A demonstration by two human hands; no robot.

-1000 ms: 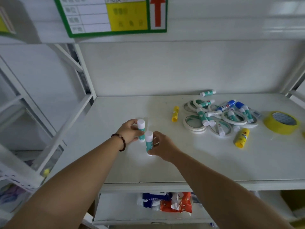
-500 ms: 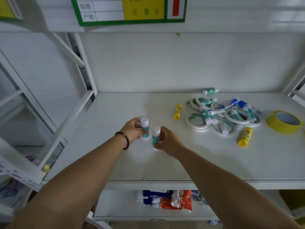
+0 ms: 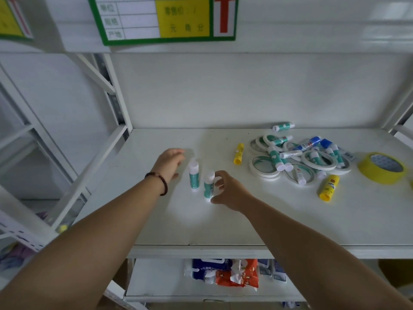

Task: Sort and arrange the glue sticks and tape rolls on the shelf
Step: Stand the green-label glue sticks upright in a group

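Where both hands gripped a teal glue stick half a second ago, the left hand (image 3: 168, 163) has let go, fingers loosely spread, just off the left stick (image 3: 193, 174), which stands upright on the shelf (image 3: 156, 220). The right hand (image 3: 228, 191) has opened too, fingers curved around the right stick (image 3: 209, 186) at its 3 o'clock; contact is unclear. At 2 o'clock, the pile (image 3: 299, 157) of sticks and tape rolls and the yellow roll (image 3: 382, 167) lie unchanged.
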